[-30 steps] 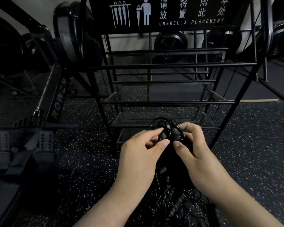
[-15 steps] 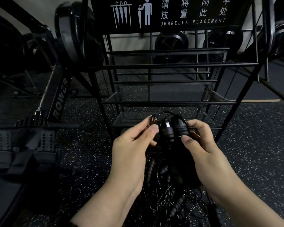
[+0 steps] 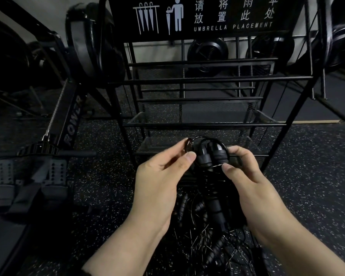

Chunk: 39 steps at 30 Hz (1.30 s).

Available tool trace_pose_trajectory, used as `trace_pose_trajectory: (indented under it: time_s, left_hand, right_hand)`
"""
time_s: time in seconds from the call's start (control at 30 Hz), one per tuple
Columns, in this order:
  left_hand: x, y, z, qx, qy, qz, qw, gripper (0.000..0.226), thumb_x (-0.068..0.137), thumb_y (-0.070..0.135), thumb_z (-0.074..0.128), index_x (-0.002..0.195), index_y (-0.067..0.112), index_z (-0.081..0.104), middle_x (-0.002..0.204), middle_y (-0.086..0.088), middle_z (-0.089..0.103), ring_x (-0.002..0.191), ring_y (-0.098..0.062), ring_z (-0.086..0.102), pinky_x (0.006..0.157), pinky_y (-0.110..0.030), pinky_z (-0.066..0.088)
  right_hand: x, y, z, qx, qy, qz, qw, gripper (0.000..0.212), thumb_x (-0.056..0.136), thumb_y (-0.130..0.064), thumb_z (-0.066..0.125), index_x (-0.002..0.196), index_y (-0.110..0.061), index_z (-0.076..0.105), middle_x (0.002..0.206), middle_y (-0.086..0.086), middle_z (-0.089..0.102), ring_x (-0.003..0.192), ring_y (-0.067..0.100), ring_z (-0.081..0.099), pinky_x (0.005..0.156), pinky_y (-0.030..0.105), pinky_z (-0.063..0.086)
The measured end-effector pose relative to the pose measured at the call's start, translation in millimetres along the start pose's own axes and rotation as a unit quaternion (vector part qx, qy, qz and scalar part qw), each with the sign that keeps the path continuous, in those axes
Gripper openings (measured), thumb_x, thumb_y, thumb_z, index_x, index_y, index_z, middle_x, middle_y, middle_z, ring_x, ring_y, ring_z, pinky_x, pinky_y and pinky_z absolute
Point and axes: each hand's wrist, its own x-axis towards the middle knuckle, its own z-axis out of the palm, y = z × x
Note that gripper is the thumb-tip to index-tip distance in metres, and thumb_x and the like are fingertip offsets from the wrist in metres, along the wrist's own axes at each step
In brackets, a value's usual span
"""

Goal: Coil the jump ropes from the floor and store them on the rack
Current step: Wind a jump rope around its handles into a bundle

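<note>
- The left hand (image 3: 157,176) is pinching a small loop of cord (image 3: 188,145) between thumb and forefinger, just beside the two black handles (image 3: 210,154) of the jump rope being coiled
- The right hand (image 3: 247,176) is curling around the other side of that bundle, thumb tip pressing at the handles' lower edge; whether the hidden fingers are gripping tight, I cannot tell
- The bundle is hanging in front of the rack (image 3: 207,124), level with its lower mesh shelves and not yet resting on one
- More ropes are lying in a tangled heap (image 3: 207,236) on the speckled floor (image 3: 307,176) beneath the wrists
- Judging from this, the thin loops are likely springing open if either pinch is loosening, and trailing cord below may be snagging the heap, dragging other ropes up
</note>
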Motion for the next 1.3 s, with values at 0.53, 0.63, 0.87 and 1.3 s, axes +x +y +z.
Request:
trace_pose_trajectory:
  time_s: [0.53, 0.63, 0.87, 1.3]
  left_hand:
    - [10.1, -5.5, -9.1, 0.442, -0.133, 0.200, 0.864, 0.031, 0.091, 0.016, 0.075, 0.120, 0.025, 0.076, 0.091, 0.014, 0.062, 0.091, -0.008, 0.062, 0.078, -0.016, 0.046]
    - [12.4, -3.4, -12.6, 0.470, -0.160, 0.224, 0.839, 0.029, 0.094, 0.017, 0.071, 0.122, 0.024, 0.075, 0.093, 0.014, 0.061, 0.089, -0.008, 0.060, 0.080, -0.020, 0.046]
    - [11.2, -3.7, -11.8, 0.538, -0.181, 0.280, 0.774, 0.030, 0.094, 0.022, 0.057, 0.118, 0.018, 0.075, 0.091, 0.013, 0.057, 0.080, -0.003, 0.049, 0.071, -0.011, 0.038]
    - [10.0, -2.0, -16.5, 0.534, -0.233, 0.253, 0.772, 0.032, 0.101, 0.016, 0.056, 0.129, 0.018, 0.070, 0.100, 0.017, 0.053, 0.088, 0.001, 0.048, 0.078, -0.012, 0.041]
  right_hand:
    - [4.0, 10.7, -2.4, -0.138, 0.027, -0.063, 0.988, 0.030, 0.094, -0.013, 0.062, 0.105, -0.039, 0.055, 0.097, -0.008, 0.071, 0.075, 0.011, 0.062, 0.074, 0.040, 0.053]
    - [3.5, 11.7, -3.3, -0.140, 0.027, -0.067, 0.987, 0.027, 0.095, -0.014, 0.063, 0.109, -0.036, 0.056, 0.100, -0.007, 0.072, 0.081, 0.013, 0.065, 0.080, 0.044, 0.056]
    - [1.7, 13.8, -3.1, -0.161, 0.034, -0.076, 0.983, 0.027, 0.095, -0.014, 0.063, 0.111, -0.035, 0.056, 0.100, -0.006, 0.072, 0.082, 0.012, 0.067, 0.076, 0.040, 0.057]
    - [0.0, 15.5, -2.2, -0.177, 0.063, -0.087, 0.978, 0.025, 0.094, -0.013, 0.065, 0.109, -0.033, 0.058, 0.097, -0.013, 0.073, 0.083, 0.003, 0.068, 0.076, 0.027, 0.051]
